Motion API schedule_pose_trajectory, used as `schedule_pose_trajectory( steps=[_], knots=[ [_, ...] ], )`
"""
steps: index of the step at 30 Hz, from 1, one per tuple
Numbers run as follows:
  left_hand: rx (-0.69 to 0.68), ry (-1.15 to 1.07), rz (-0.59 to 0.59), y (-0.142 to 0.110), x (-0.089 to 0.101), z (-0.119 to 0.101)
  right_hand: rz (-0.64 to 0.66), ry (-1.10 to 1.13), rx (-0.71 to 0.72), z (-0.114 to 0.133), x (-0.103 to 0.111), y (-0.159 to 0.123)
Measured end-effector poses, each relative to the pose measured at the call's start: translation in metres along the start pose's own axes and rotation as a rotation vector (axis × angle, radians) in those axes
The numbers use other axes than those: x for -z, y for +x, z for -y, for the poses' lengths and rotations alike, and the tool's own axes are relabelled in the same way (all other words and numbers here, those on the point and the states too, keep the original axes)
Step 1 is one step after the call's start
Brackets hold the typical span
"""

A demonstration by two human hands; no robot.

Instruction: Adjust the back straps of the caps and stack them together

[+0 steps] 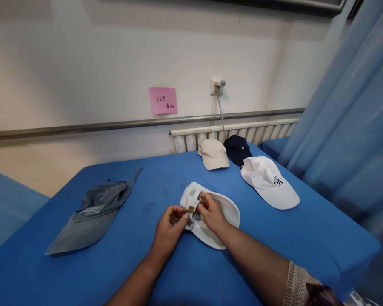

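A white cap (225, 211) lies upside down on the blue table (147, 272), near the middle. My left hand (168, 227) pinches the brass buckle (190, 209) at the cap's back strap. My right hand (211, 211) is closed on the white strap (196, 203) just beside the buckle, resting over the cap's inside. Both hands touch the cap at its rear opening.
A grey cap (92, 212) lies at the left. At the back stand a beige cap (213, 154) and a dark navy cap (238, 148); a white cap with a logo (270, 182) lies to the right. Blue curtain (347, 119) hangs at right; radiator (232, 134) behind the table.
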State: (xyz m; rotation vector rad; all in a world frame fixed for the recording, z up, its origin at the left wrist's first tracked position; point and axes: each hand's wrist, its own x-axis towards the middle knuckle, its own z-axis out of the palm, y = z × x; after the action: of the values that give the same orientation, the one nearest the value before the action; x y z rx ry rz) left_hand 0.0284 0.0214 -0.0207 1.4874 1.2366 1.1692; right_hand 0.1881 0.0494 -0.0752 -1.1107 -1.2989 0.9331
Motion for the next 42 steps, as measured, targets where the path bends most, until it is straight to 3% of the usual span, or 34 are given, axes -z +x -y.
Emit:
schedule_pose_trajectory(
  steps=[3, 9, 14, 19, 25, 30, 35, 39, 42],
  knots=[
    [-0.041, 0.153, 0.058, -0.004, -0.003, 0.001, 0.020, -0.106, 0.073, 0.012, 0.003, -0.004],
    [-0.092, 0.158, 0.031, -0.006, -0.002, 0.000, -0.020, -0.435, 0.407, 0.047, 0.011, -0.016],
    [-0.118, 0.116, 0.000, -0.004, 0.003, 0.001, 0.166, -0.481, 0.612, 0.056, 0.015, -0.019],
    [-0.079, 0.030, 0.044, -0.003, 0.004, 0.003, 0.167, -0.330, 0.541, 0.051, 0.013, -0.015],
    [-0.194, 0.325, 0.071, -0.005, 0.001, 0.001, -0.018, -0.497, 0.567, 0.058, 0.012, -0.022],
    [-0.229, 0.387, 0.076, -0.012, 0.000, -0.008, 0.030, -0.525, 0.717, 0.063, 0.014, -0.030],
    [-0.256, 0.423, 0.132, -0.014, 0.003, -0.011, 0.111, -0.461, 0.761, 0.063, 0.009, -0.034],
    [-0.303, 0.436, 0.212, -0.011, 0.005, -0.004, 0.228, -0.316, 0.697, 0.067, 0.000, -0.040],
    [-0.253, 0.391, 0.189, -0.008, 0.006, -0.005, 0.198, -0.259, 0.607, 0.069, 0.002, -0.037]
  ],
)
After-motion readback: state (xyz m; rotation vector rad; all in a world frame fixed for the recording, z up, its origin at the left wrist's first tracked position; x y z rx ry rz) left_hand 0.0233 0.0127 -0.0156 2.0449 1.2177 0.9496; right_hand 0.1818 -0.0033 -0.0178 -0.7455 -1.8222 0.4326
